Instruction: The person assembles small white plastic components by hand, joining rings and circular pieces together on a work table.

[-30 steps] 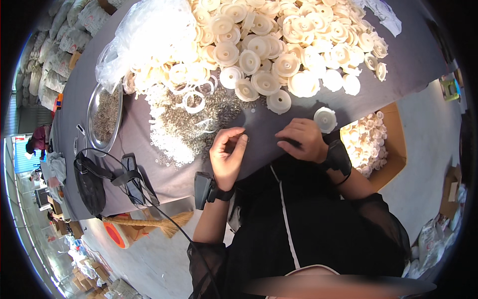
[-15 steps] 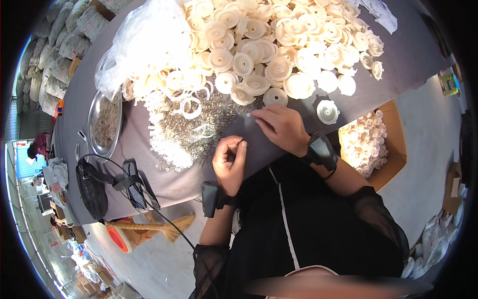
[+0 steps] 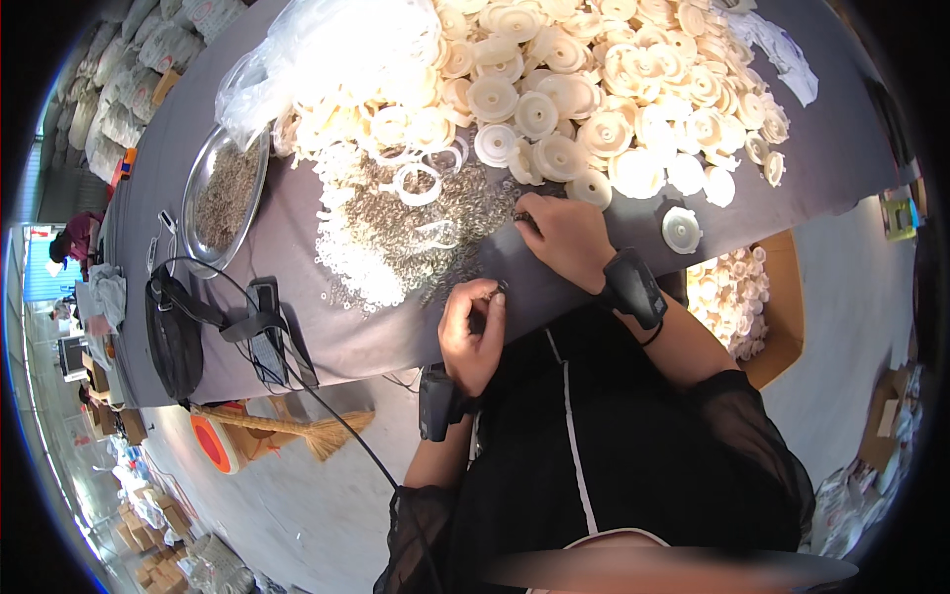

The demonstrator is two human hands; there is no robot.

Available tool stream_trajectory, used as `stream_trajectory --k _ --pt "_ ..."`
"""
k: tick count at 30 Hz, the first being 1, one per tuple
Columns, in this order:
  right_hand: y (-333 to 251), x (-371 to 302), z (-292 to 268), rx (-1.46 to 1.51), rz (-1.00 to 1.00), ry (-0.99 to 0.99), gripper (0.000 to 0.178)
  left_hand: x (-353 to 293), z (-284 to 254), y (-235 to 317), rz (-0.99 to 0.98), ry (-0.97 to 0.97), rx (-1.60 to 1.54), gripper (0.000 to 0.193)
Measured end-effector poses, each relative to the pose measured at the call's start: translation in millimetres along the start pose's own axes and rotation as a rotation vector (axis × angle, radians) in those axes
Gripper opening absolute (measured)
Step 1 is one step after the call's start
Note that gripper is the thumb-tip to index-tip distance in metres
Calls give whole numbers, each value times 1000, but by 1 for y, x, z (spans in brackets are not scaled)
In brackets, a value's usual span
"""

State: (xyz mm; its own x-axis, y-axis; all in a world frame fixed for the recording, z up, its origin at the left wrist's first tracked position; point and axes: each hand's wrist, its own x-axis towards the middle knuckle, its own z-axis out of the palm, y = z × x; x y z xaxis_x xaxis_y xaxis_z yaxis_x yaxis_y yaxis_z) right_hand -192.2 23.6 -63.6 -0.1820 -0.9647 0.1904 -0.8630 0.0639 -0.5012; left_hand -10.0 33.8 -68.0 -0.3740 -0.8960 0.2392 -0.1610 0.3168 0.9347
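Observation:
My left hand (image 3: pixel 473 332) hovers at the near edge of the grey table (image 3: pixel 327 327), fingers pinched on a small metal part. My right hand (image 3: pixel 562 238) reaches forward to the edge of a heap of small metal pieces and white washers (image 3: pixel 416 238), its fingertips pinching at the heap; what they hold is too small to tell. A big pile of cream plastic discs (image 3: pixel 594 89) lies beyond it. One single cream disc (image 3: pixel 683 230) sits alone to the right of my right hand. Both wrists wear black bands.
A metal bowl of small parts (image 3: pixel 226 193) stands at the left, with a clear plastic bag (image 3: pixel 317 49) behind it. A black bag with straps (image 3: pixel 178 332) hangs at the table's near left edge. A cardboard box of cream discs (image 3: pixel 737 297) sits on the floor at right, a broom (image 3: pixel 287 431) below left.
My right hand has moved forward and left from near my body to the heap of small parts. My left hand stayed at the table edge, fingers pinched.

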Motion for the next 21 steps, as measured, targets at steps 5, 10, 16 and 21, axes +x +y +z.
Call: stream_trajectory --k 5,10,16,21 --pt "-16 -11 -7 178 -96 153 17 8 -7 -6 165 63 156 21" --pt "-30 -27 0 996 51 -240 18 12 -11 -1 168 100 62 20" --pt "-24 -33 13 1160 163 -241 15 23 -23 11 145 -86 144 25" --pt "-8 -37 14 1392 198 -187 9 63 -90 -18 194 299 487 11"
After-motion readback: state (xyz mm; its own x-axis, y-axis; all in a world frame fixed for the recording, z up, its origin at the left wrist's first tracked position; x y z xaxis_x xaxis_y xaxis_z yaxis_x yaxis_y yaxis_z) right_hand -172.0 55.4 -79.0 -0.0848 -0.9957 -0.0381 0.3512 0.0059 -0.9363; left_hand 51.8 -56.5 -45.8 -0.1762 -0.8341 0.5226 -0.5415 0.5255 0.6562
